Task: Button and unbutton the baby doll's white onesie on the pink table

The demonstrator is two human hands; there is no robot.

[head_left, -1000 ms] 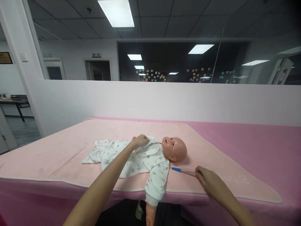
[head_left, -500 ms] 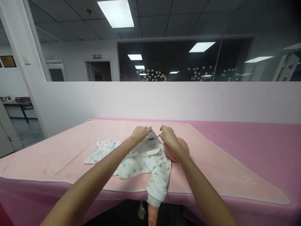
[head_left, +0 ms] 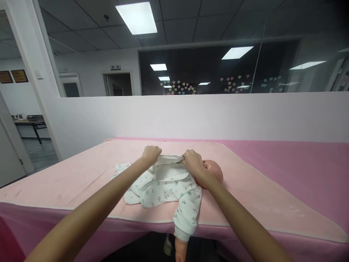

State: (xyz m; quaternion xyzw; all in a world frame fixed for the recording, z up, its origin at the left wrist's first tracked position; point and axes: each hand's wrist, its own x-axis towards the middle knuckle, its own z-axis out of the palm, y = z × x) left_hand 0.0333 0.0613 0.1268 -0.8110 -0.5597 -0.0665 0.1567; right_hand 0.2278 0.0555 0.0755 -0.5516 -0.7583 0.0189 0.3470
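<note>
A baby doll (head_left: 215, 170) lies on its back, its head to the right and one arm hanging over the near table edge. It wears a white printed baby outfit (head_left: 160, 191), whose front flap is spread across the chest. My left hand (head_left: 152, 154) is closed on the garment's edge near the doll's middle. Closer to the head, my right hand (head_left: 193, 160) pinches the same raised edge by the collar. The fabric is stretched between both hands. My right hand and forearm cover part of the doll's head.
Under the doll a pale pink blanket (head_left: 76, 174) covers the table, over a darker pink cloth (head_left: 286, 163). Behind the table stands a low white wall (head_left: 191, 116) with glass above. A doorway with a desk (head_left: 29, 123) is at the far left.
My left hand has moved left and slightly down. My right hand has come down onto the garment's edge, and the flap is now stretched between them. The blue detail is no longer visible.
</note>
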